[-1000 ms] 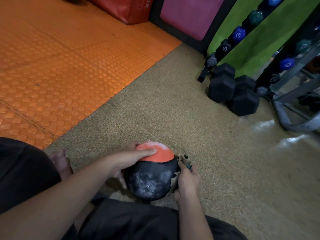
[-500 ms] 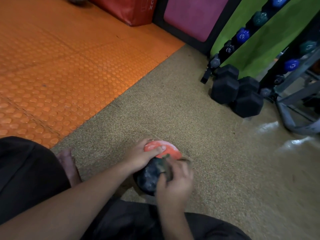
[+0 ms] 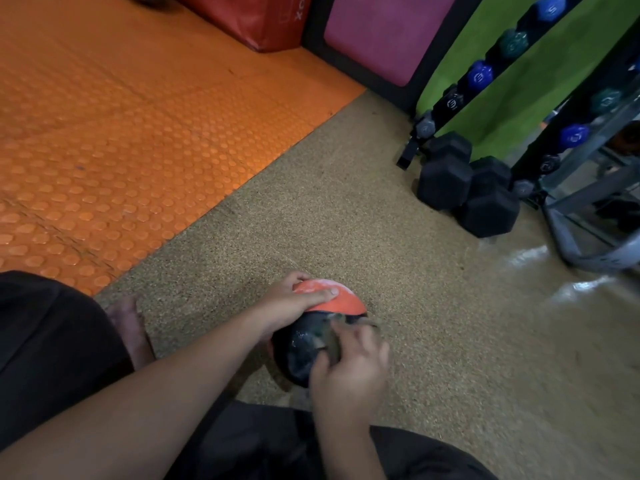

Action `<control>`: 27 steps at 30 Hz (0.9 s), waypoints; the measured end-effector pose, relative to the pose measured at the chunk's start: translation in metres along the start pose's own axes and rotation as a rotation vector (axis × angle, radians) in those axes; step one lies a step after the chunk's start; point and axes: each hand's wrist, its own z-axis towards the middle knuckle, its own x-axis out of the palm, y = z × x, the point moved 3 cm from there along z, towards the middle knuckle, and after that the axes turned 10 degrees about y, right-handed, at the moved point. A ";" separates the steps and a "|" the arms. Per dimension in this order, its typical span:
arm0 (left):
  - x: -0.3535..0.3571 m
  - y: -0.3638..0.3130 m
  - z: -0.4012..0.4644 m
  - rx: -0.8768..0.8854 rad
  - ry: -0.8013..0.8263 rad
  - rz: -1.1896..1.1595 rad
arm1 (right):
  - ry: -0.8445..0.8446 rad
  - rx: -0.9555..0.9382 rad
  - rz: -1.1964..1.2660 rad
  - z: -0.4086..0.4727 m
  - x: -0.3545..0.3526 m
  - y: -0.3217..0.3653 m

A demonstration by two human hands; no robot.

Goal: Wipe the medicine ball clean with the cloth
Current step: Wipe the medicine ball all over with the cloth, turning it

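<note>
The medicine ball point(image 3: 299, 344) is black with an orange top panel dusted white. It sits on the speckled floor between my legs. My left hand point(image 3: 289, 304) grips its upper left side, fingers lying over the orange panel. My right hand point(image 3: 349, 370) holds a small dark, patterned cloth point(image 3: 334, 336) pressed against the ball's black right face. The hand and cloth are motion-blurred and hide much of that side.
Two black hex dumbbells point(image 3: 465, 188) lie on the floor at the right, beside a rack of small coloured dumbbells point(image 3: 479, 76) and a grey metal frame point(image 3: 588, 244). An orange studded mat point(image 3: 121, 133) covers the left. My bare foot point(image 3: 130, 327) rests left of the ball.
My right hand with the cloth has moved from the ball's right edge onto its black face and rubs there. The left hand has stayed on the orange top.
</note>
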 end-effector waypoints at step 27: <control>0.006 -0.002 0.015 0.005 0.088 0.083 | 0.042 0.025 -0.110 0.021 -0.005 -0.013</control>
